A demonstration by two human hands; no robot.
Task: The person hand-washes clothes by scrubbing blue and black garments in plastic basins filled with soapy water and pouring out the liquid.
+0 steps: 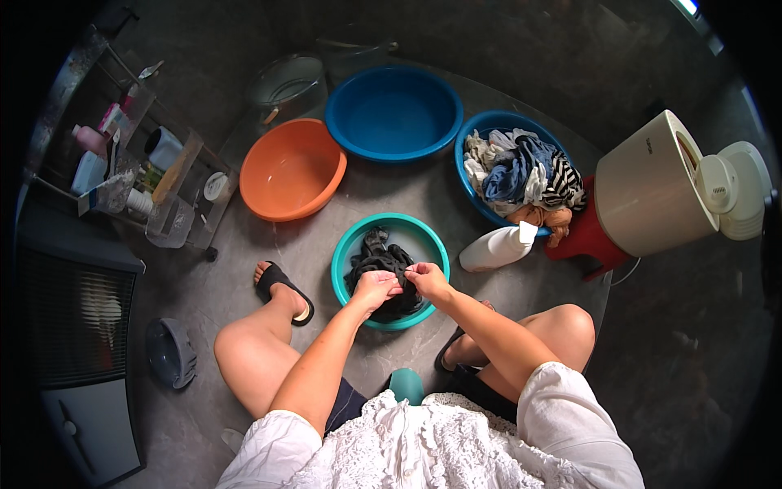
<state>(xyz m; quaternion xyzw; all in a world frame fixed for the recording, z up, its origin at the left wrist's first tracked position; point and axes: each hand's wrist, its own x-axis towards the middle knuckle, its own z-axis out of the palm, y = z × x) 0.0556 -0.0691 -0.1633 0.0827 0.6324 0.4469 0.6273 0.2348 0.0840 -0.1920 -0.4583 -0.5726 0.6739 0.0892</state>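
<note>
A teal plastic basin (339, 269) stands on the floor between my feet, with pale liquid and dark wet cloth (379, 260) inside. Over its near half, my left hand (379, 290) pinches part of the dark cloth between thumb and fingers. My right hand (429, 281) faces it from the right, its fingertips also closed on the fabric. A small gap separates the two hands. Most of the cloth lies bunched in the basin below them, and its exact shape cannot be made out.
Behind stand an orange basin (287, 171), a large blue basin (394, 116) and a blue basin heaped with clothes (519, 168). A white bottle (495, 249) and a beige appliance (654, 183) on a red stool (583, 250) are right. A shelf rack (183, 220) and grey basin (168, 354) are left.
</note>
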